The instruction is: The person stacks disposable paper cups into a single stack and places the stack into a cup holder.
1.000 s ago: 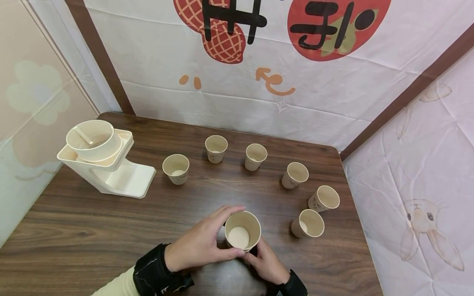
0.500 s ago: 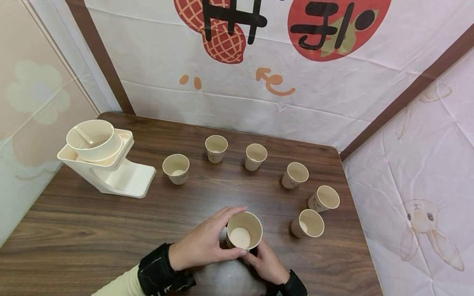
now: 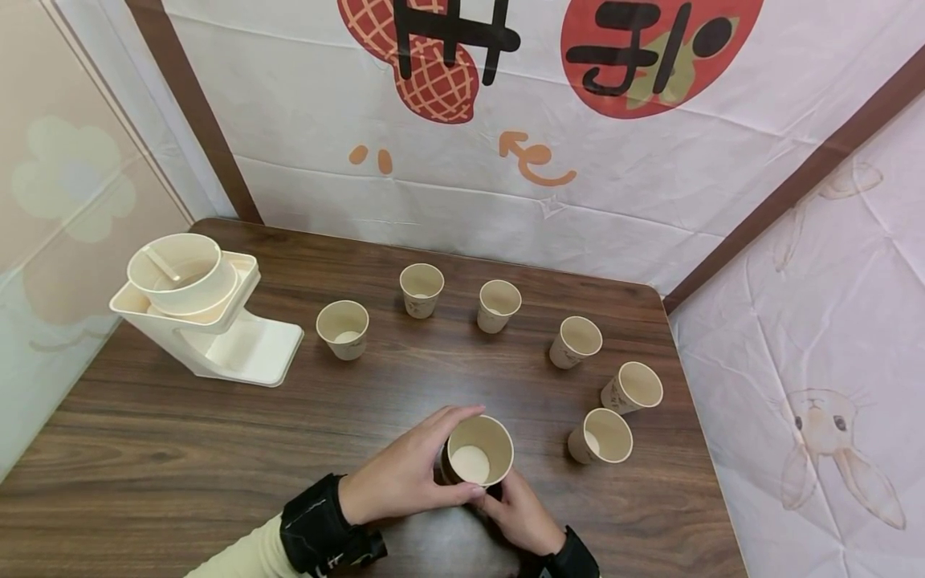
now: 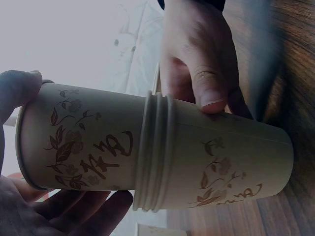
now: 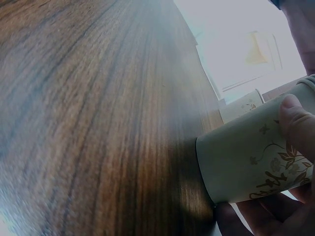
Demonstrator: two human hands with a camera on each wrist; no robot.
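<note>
A stack of beige paper cups with brown floral print stands between my hands at the table's near middle. My left hand [image 3: 405,474] grips the top paper cup [image 3: 471,461] near its rim, thumb on the near side and fingers round the far side. In the left wrist view, much of that cup's wall shows above several nested rims [image 4: 159,152]. Lower down, my right hand [image 3: 523,514] holds the bottom paper cup [image 4: 231,157], its thumb and fingers on opposite sides. The right wrist view has this cup's base [image 5: 204,167] close against the wood.
Several separate paper cups stand upright in an arc, from a left one [image 3: 343,331] past a back one [image 3: 421,291] to a right one [image 3: 601,437]. A cream stand [image 3: 253,349] carrying a round tub [image 3: 181,277] with a stick inside is at the left. Printed cloth [image 3: 433,209] hangs behind the table [image 3: 217,449].
My left hand has shifted slightly right with the top paper cup. My right hand keeps its place on the stack, and the standing cups have not moved.
</note>
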